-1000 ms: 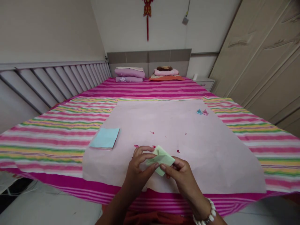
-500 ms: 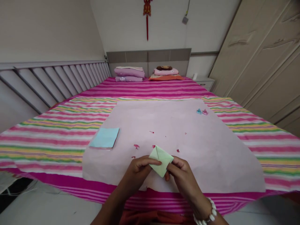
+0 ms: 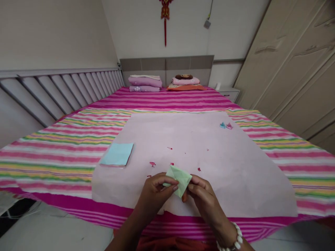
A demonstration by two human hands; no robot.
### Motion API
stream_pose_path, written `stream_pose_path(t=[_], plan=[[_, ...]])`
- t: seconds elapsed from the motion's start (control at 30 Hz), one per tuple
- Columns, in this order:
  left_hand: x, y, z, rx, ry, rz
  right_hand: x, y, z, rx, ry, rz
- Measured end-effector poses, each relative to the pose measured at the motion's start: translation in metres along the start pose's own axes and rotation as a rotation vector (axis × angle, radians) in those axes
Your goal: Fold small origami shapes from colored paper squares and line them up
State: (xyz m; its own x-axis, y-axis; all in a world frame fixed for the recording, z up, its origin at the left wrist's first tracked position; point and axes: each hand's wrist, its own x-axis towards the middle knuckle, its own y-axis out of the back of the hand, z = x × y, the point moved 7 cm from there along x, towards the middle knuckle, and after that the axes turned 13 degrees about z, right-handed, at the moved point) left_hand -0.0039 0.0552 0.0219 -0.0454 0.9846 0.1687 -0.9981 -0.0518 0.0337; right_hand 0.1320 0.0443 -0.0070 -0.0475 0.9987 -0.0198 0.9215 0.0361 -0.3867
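Scraps [image 3: 152,164] lie scattered just beyond the green paper [image 3: 183,178].

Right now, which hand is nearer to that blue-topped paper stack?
Left. The left hand is to the right of the paper stack and closer to the camera; the right hand is farther right, past the green paper.

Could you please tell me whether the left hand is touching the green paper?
Touching: the head view shows the left hand with its fingers gripping the left side of the green paper.
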Motion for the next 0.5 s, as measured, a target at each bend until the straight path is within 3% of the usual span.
stream_pose_path(t=[0.1,0.2,0.37,0.5], plan=[[0.000,-0.001,0.004,0.026,-0.056,-0.007,0.002,0.001,-0.002,-0.029,0.033,0.021],[-0.001,-0.003,0.006,0.048,-0.086,-0.022,0.006,0.006,0.000,-0.112,0.021,0.131],[-0.001,-0.007,-0.008,-0.249,0.151,-0.014,0.009,0.007,-0.003,-0.177,0.053,0.201],[0.003,-0.005,-0.014,-0.408,0.240,0.080,0.010,0.006,-0.008,-0.155,0.066,0.228]])
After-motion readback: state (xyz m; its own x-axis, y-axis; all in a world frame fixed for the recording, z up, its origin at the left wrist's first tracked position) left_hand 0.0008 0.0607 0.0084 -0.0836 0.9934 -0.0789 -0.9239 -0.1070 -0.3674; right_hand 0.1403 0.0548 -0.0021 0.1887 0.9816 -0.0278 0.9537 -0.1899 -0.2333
